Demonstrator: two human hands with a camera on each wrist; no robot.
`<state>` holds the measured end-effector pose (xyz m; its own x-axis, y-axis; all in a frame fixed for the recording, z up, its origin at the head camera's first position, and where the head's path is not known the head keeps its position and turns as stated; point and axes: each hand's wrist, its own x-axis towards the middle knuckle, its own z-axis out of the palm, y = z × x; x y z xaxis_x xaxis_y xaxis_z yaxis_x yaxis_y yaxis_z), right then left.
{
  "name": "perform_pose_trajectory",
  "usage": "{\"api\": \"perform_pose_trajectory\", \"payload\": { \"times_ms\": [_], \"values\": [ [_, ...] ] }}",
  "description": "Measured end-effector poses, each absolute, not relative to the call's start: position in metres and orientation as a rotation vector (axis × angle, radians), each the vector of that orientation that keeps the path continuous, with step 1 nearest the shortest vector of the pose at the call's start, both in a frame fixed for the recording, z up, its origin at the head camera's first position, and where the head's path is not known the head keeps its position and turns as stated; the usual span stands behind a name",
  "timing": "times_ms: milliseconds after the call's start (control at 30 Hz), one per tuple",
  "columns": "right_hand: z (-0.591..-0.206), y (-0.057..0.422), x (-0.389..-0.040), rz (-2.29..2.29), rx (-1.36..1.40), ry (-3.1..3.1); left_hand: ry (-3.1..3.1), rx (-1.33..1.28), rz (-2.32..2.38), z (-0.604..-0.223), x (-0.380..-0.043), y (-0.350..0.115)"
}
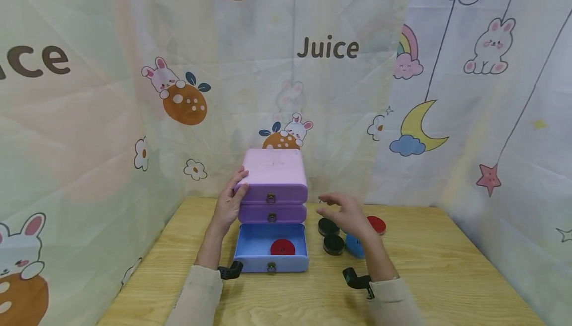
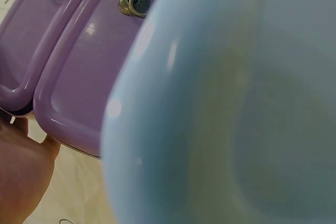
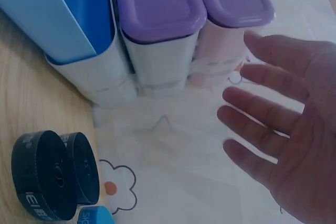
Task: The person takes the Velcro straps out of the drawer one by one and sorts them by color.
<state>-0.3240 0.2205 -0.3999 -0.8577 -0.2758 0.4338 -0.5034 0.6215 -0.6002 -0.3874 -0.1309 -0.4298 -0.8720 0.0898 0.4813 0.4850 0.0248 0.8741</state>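
Observation:
A small drawer unit (image 1: 273,167) has a pink top, two purple drawer fronts (image 1: 290,194) and a blue bottom drawer (image 1: 290,265) that is pulled out. A red tape roll (image 1: 283,246) lies inside the blue drawer. My left hand (image 1: 229,207) holds the unit's upper left side, thumb at the front edge and fingers along the side; the left wrist view shows part of this hand (image 2: 26,166) beside the purple fronts. To the right of the unit, my right hand (image 1: 346,212) hovers with fingers spread and nothing in it, as the right wrist view of the hand (image 3: 294,114) confirms.
Below and beside my right hand are two black tape rolls (image 1: 333,244), a blue roll (image 1: 354,246) and a red roll (image 1: 377,225) on the wooden table (image 1: 424,266). A printed cloth (image 1: 250,68) hangs behind and at both sides.

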Motion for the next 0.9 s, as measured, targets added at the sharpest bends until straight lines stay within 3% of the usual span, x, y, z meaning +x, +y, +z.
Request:
{"api": "perform_pose_trajectory", "payload": {
  "times_ms": [333, 900],
  "values": [
    [-0.404, 0.198, -0.323, 1.114, 1.062, -2.663, -1.993, -0.593, -1.939, -0.429, -0.387, -0.129],
    [-0.414, 0.174, -0.32, 1.095, 1.138, -2.71, -1.976, -0.606, -1.948, -0.429, -0.386, -0.13]
  ]
}}
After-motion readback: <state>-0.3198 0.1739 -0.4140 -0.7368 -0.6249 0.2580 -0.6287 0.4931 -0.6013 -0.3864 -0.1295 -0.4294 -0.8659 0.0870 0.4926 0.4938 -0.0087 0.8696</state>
